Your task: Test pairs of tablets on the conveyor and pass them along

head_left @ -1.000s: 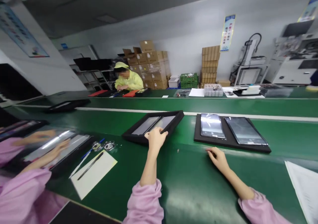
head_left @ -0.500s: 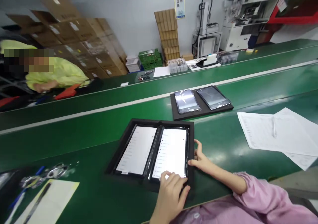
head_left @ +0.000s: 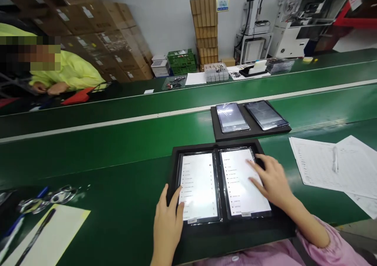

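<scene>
Two lit tablets [head_left: 198, 195] in a black tray [head_left: 200, 148], bottom center of frame. Left hand [head_left: 168, 217] at the left edge, fingers spread; right hand [head_left: 272, 177] over the right screen [head_left: 238, 195], fingers apart, contact unclear. Touch lightly, one fingertip only; hold the tray steady.

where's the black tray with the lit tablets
In the head view, the black tray lies low and right of centre, at the left hand and right hand, in front of the second tray.
</scene>
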The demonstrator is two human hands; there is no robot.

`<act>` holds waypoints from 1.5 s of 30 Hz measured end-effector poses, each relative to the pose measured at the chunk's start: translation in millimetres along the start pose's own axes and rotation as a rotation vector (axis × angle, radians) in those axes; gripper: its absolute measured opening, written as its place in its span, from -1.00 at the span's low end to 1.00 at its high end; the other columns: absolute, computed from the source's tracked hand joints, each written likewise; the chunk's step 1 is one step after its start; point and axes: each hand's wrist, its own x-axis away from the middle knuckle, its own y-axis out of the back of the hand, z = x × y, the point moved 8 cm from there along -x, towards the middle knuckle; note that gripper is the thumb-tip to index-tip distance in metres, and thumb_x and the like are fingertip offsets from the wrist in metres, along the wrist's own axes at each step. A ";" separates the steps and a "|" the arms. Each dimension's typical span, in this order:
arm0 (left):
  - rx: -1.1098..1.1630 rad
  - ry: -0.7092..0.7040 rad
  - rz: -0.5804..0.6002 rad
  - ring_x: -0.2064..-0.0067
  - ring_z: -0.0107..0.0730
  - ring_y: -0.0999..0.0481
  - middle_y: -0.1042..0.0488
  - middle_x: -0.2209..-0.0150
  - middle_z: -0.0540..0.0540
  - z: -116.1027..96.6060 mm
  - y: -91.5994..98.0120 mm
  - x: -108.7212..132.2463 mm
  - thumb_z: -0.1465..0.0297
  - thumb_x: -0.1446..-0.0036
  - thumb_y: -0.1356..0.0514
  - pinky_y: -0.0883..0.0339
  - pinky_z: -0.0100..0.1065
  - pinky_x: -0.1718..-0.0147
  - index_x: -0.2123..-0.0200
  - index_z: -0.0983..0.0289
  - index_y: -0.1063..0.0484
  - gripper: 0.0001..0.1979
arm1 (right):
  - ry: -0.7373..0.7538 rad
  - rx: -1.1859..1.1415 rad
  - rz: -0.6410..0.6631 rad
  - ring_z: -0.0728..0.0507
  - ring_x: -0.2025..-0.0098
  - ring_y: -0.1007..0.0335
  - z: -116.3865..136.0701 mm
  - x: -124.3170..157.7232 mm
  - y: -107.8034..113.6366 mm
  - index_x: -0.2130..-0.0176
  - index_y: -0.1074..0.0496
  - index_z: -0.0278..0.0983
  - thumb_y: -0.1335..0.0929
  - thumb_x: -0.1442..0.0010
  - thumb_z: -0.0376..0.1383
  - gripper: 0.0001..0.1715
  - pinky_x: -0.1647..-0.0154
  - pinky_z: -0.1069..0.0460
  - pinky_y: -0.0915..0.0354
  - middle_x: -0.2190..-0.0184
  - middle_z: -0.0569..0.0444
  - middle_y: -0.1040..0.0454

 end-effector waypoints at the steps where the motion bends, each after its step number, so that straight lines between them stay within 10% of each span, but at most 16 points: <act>1: -0.021 0.028 0.012 -0.18 0.12 -0.34 -0.06 -0.36 0.29 -2.7 -2.8 -2.6 0.14 -0.45 0.23 -0.47 0.00 0.08 -0.22 0.23 -0.41 -0.42 | 0.163 -0.022 0.059 -0.47 -0.22 -0.13 21.6 -3.3 -10.2 -0.31 -0.28 -0.10 -0.28 -0.43 -0.10 -0.48 -0.10 -0.37 -0.22 -0.24 -0.26 -0.18; 5: -0.099 0.073 0.060 -0.09 0.11 -0.39 0.03 -0.36 0.36 -7.0 -8.6 -7.6 0.17 -0.46 0.25 -0.49 -0.03 0.17 -0.26 0.23 -0.38 -0.43 | 0.507 -0.135 0.290 -0.50 -0.29 -0.03 69.2 1.3 -44.0 -0.31 -0.28 0.05 -0.39 -0.34 0.11 -0.35 -0.21 -0.49 0.00 -0.32 -0.23 -0.09; 10: -0.161 0.017 0.102 -0.10 0.15 -0.35 0.14 -0.38 0.30 -4.6 -10.1 -3.4 0.17 -0.44 0.10 -0.44 0.03 0.12 -0.26 0.02 -0.37 -0.55 | 0.373 -0.242 0.387 -0.48 -0.26 -0.06 61.2 -2.7 -44.5 0.00 -0.59 -0.01 -0.36 -0.39 -0.07 -0.73 -0.27 -0.51 0.17 -0.29 -0.11 -0.18; 14: -0.189 -0.010 0.139 -0.06 0.19 -0.34 0.25 -0.39 0.26 -0.9 -16.0 15.3 0.10 -0.39 0.00 -0.42 0.09 0.14 -0.31 -0.14 -0.23 -0.55 | 0.250 -0.340 0.233 -0.40 -0.17 -0.15 38.8 -3.7 -25.2 0.39 -0.63 -0.15 -0.16 -0.45 -0.21 -0.44 -0.27 -0.46 0.17 -0.17 -0.03 -0.32; 19: -0.252 0.083 0.066 0.01 0.22 -0.36 0.07 -0.30 0.41 8.9 -16.5 48.4 0.01 -0.38 0.07 -0.43 0.11 0.21 -0.45 0.04 0.10 -0.34 | 0.126 -0.466 -0.044 -0.27 0.03 -0.29 9.3 2.7 -10.9 0.34 -0.63 -0.09 -0.04 -0.46 -0.19 -0.32 -0.26 -0.35 0.06 0.07 -0.01 -0.42; 30: -0.157 0.104 -0.115 0.02 0.18 -0.40 -0.19 -0.18 0.49 -11.9 8.1 40.5 0.07 -0.43 0.27 -0.44 0.06 0.21 -0.15 0.43 -0.37 -0.34 | 0.358 -0.410 0.298 -0.35 -0.11 -0.18 44.6 -3.2 -19.7 0.18 -0.65 -0.11 -0.16 -0.42 -0.31 -0.51 -0.19 -0.38 0.00 -0.12 -0.11 -0.31; 39: 0.028 0.141 -0.087 -0.18 0.14 -0.34 -0.05 -0.35 0.32 -8.5 4.4 52.7 0.22 -0.42 0.17 -0.40 0.05 0.04 -0.04 0.26 -0.50 -0.50 | 0.379 -0.373 0.274 -0.37 -0.09 -0.20 43.8 3.1 -22.1 0.20 -0.66 -0.07 -0.18 -0.42 -0.30 -0.52 -0.19 -0.38 0.00 -0.11 -0.08 -0.35; 45: 0.055 0.118 -0.173 -0.13 0.13 -0.38 -0.22 -0.22 0.42 -11.4 11.0 50.3 0.10 -0.44 0.23 -0.42 0.00 0.09 -0.03 0.36 -0.35 -0.46 | 0.309 -0.382 0.024 -0.29 0.02 -0.30 25.5 -0.5 -0.5 0.14 -0.63 -0.10 -0.12 -0.44 -0.29 -0.48 -0.11 -0.27 -0.08 0.00 -0.06 -0.38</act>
